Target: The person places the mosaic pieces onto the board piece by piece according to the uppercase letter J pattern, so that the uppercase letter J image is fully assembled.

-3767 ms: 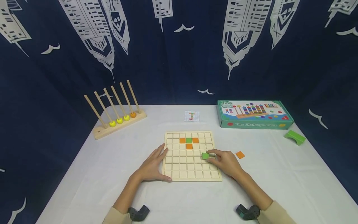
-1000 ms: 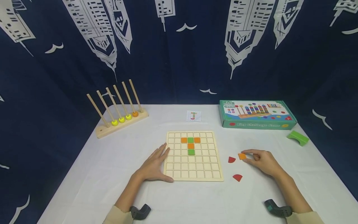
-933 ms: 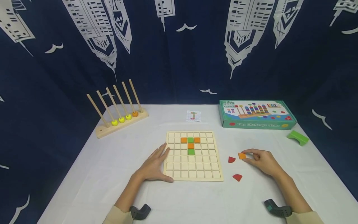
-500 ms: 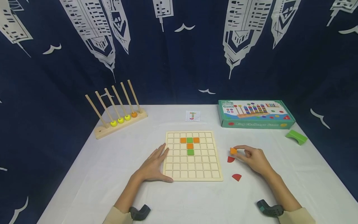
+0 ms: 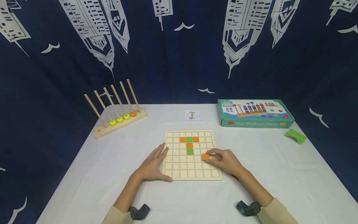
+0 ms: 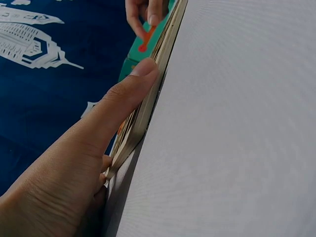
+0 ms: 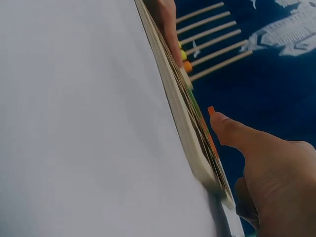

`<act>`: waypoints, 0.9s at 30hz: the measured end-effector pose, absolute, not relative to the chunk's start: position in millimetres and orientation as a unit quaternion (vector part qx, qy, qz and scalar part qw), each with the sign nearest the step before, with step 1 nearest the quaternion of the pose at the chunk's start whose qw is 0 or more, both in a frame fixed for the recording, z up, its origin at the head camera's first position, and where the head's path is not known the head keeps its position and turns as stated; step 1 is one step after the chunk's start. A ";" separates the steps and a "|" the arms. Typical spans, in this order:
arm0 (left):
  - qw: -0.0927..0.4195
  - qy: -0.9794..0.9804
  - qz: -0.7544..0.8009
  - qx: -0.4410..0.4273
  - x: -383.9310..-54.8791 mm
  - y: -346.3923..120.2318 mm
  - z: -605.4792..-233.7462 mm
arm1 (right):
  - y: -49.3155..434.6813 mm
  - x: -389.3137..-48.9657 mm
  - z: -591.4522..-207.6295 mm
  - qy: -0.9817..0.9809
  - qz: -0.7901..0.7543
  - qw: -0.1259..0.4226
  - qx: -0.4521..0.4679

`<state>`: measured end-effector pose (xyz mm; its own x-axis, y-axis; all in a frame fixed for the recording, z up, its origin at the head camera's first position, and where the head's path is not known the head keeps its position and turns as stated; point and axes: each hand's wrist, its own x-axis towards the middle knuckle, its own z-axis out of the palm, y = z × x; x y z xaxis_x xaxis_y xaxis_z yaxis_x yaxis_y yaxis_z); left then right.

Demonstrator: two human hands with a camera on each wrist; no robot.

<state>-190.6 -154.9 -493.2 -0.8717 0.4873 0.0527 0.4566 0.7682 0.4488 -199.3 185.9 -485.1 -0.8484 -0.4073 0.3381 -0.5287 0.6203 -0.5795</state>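
Observation:
My right hand (image 5: 227, 161) pinches an orange square tile (image 5: 205, 156) between thumb and fingertips, over the right half of the wooden grid board (image 5: 174, 175). In the right wrist view the same tile (image 7: 211, 110) shows at the thumb tip, above the board. My left hand (image 5: 152, 165) lies spread along the board's left edge, thumb at the near-left corner. In the left wrist view its thumb rests on the board's rim (image 6: 143, 111). Three orange tiles and two green tiles sit in the grid, forming a T; the lowest is a green tile (image 5: 190, 151).
A red piece (image 5: 234, 177) peeks out from behind the right forearm. Behind the board lies a small pattern card (image 5: 192, 115). A peg stand (image 5: 121, 123) with beads is at the back left. At the right are a green game box (image 5: 255, 123) and a green arch block (image 5: 295, 136).
My right hand has lifted the orange tile off the cloth and carried it left over the board. Earlier, the lower green tile went into the grid. My left hand stays in place.

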 end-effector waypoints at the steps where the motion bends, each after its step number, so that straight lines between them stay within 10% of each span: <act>1: 0.033 0.940 0.230 0.251 -190.6 -155.0 -493.3 | 180.8 -199.7 -484.7 -0.894 0.348 0.084 0.269; 27: 0.033 0.940 0.232 0.249 -190.4 -155.5 -492.7 | 131.8 -209.8 -490.0 -0.902 0.287 0.095 0.307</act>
<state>-190.4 -155.5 -492.7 -0.8734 0.4840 0.0542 0.4538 0.7683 0.4514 -209.8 131.8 -490.0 -0.7928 -0.5004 0.3479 -0.6095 0.6467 -0.4587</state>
